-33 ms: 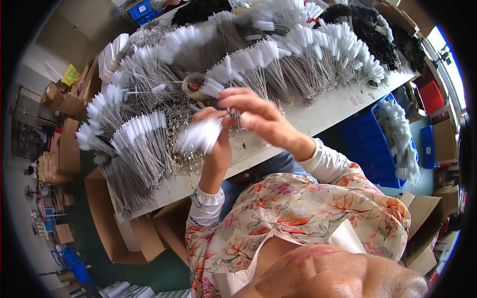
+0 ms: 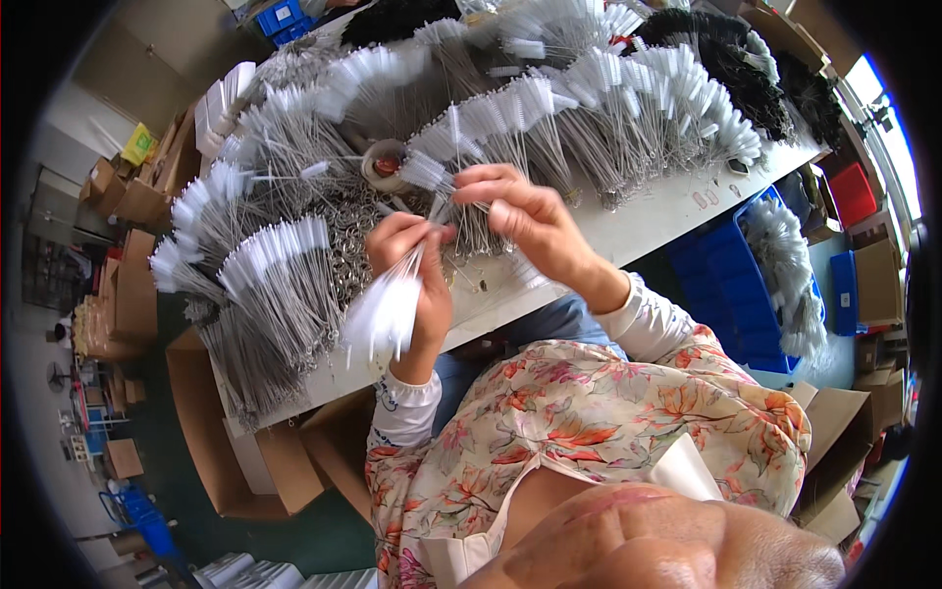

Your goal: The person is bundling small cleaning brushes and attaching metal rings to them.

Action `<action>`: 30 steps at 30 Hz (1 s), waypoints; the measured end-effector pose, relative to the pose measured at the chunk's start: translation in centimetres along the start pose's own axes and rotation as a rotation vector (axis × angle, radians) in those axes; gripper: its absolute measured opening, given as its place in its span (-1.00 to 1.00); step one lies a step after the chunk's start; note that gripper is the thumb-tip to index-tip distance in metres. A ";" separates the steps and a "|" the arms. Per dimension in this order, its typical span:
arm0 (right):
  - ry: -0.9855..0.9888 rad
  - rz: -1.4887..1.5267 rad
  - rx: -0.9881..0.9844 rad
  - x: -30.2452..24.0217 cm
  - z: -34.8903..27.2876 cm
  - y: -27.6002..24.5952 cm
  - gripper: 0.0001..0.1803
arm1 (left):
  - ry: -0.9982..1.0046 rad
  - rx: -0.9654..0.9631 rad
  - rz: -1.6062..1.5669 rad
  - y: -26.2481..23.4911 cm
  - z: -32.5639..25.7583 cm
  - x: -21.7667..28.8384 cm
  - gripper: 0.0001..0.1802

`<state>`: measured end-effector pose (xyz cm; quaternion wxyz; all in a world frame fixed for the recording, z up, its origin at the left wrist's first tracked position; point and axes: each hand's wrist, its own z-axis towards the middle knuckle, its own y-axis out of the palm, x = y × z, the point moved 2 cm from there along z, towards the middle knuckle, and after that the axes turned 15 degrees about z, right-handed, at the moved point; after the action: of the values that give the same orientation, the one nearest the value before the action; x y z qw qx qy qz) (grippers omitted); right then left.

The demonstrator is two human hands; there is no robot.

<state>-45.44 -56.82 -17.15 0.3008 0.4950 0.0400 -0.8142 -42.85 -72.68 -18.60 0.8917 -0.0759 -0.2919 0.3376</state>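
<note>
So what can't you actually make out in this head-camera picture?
- What the right hand pinches: its own fingers hide it.
- How many brushes are in the bundle of white-tipped wire brushes held by the left hand: motion blur smears the tips.
- Contents of the tape roll: too small, brushes overlap it.
- Table far end: cut off by the fisheye rim.

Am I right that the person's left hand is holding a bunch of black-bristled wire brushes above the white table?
Not quite: the head view shows the bunch of brushes in the left hand has white bristles, not black. It is indeed held above the white table.
</note>
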 end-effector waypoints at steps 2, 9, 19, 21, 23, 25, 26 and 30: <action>0.253 0.098 0.167 2.1 -0.4 -1.5 -0.57 | 0.065 0.164 -0.066 -1.1 -0.3 -0.2 -0.90; 0.370 1.129 0.401 4.6 -0.9 0.1 -0.82 | 0.291 -0.160 0.187 1.4 -2.8 0.9 -0.60; 0.565 -0.205 -0.267 1.8 -3.0 1.9 -0.82 | -0.091 -0.590 -0.486 -1.1 -2.4 1.2 0.11; 0.605 -0.081 -0.246 1.3 -3.2 1.6 -0.80 | -0.112 -0.560 -0.439 -1.9 -3.3 -0.1 -0.21; 0.794 0.078 -0.237 0.9 -3.2 1.2 -0.79 | -0.056 -0.494 -0.200 -3.2 -3.1 -0.5 -0.77; 0.881 0.182 -0.241 1.6 -3.8 1.4 -0.79 | -0.049 -0.432 -0.227 -3.4 -3.9 -0.1 -0.84; 0.932 0.238 -0.243 1.6 -3.9 1.4 -0.78 | -0.030 -0.414 -0.228 -3.4 -3.9 0.2 -0.83; 0.909 -0.116 -0.213 1.0 -5.6 -1.5 -0.75 | -0.217 -0.561 -0.227 -3.6 -5.3 -0.2 -0.83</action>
<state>-42.20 -53.97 -21.19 0.2559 0.7647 0.2787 -0.5217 -37.91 -75.23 -21.77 0.8316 -0.2493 -0.4735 0.1483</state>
